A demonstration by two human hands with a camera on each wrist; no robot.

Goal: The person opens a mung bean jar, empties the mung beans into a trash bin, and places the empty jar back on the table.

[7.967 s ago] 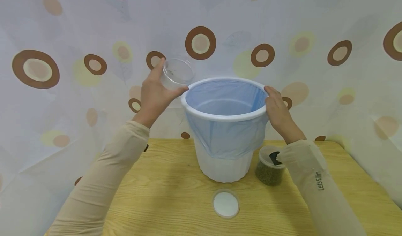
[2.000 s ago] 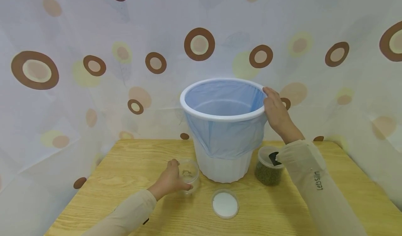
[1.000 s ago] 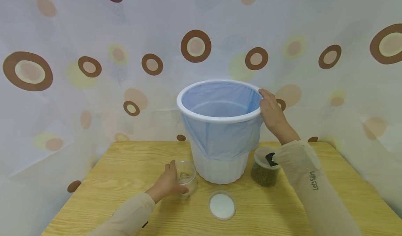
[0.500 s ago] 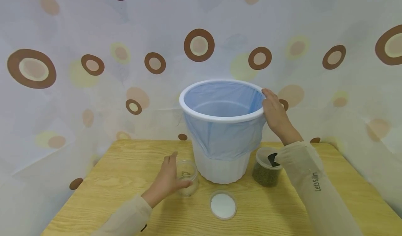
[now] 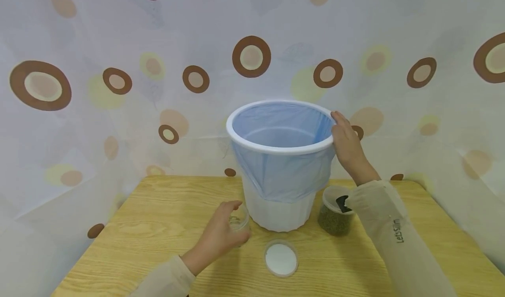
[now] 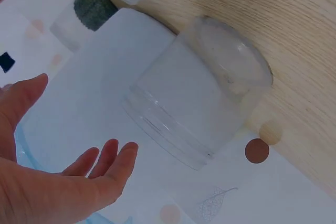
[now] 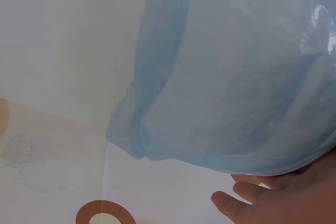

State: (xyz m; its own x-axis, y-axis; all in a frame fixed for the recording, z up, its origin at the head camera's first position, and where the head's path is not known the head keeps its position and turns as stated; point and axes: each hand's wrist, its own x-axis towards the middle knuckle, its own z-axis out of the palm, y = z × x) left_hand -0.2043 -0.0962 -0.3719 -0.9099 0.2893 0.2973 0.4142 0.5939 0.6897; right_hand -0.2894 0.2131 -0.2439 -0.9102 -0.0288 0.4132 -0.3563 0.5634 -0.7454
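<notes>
A clear plastic jar [image 6: 178, 98] without a lid stands on the table just left of the bin, with a few small bits inside. In the left wrist view, my left hand [image 6: 63, 187] is spread before its mouth, fingers apart from it. The head view has that left hand [image 5: 221, 231] hiding much of the jar [image 5: 238, 220]. My right hand [image 5: 349, 145] rests on the right side of the rim of a white bin [image 5: 280, 213], lined with a blue bag [image 5: 288, 174]. Beside the bag in the right wrist view, the right hand's fingers [image 7: 252, 192] look fairly straight.
A round lid with a white disc [image 5: 281, 259] lies in front of the bin. A lidded tub of dark green flakes [image 5: 335, 220] stands right of it, partly behind the right sleeve. The wooden table [image 5: 169, 227] meets a patterned sheet [image 5: 197, 33] behind.
Eight seconds ago my left hand held the jar tilted beside the bin's rim. It came down onto the table, and the fingers have let go. My right hand has stayed on the rim.
</notes>
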